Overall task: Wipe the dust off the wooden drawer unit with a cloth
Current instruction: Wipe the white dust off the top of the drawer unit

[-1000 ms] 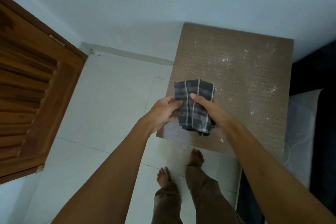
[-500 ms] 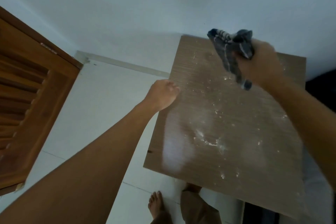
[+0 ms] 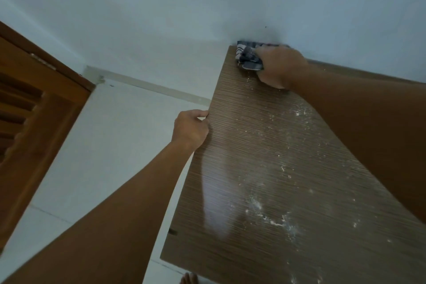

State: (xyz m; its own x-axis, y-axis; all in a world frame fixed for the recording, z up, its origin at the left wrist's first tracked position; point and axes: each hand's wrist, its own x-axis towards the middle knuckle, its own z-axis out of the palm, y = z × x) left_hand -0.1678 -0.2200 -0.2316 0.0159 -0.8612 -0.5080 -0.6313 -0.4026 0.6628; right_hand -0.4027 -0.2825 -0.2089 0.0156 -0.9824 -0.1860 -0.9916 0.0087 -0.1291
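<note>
The wooden drawer unit's brown top (image 3: 272, 168) fills the right half of the view, speckled with white dust, thickest near its front middle. My right hand (image 3: 280, 65) presses a bunched dark checked cloth (image 3: 247, 57) onto the unit's far left corner, against the wall. My left hand (image 3: 190, 128) rests at the unit's left edge, fingers curled on the rim, holding no object.
A pale wall (image 3: 207, 7) runs right behind the unit. A louvred wooden door (image 3: 30, 122) stands at the left. White floor tiles (image 3: 115, 157) lie between door and unit. My toes (image 3: 190, 278) show at the bottom edge.
The cloth went from both hands at the near left corner to my right hand alone, then down onto the far left corner. My left hand moved to the unit's left edge.
</note>
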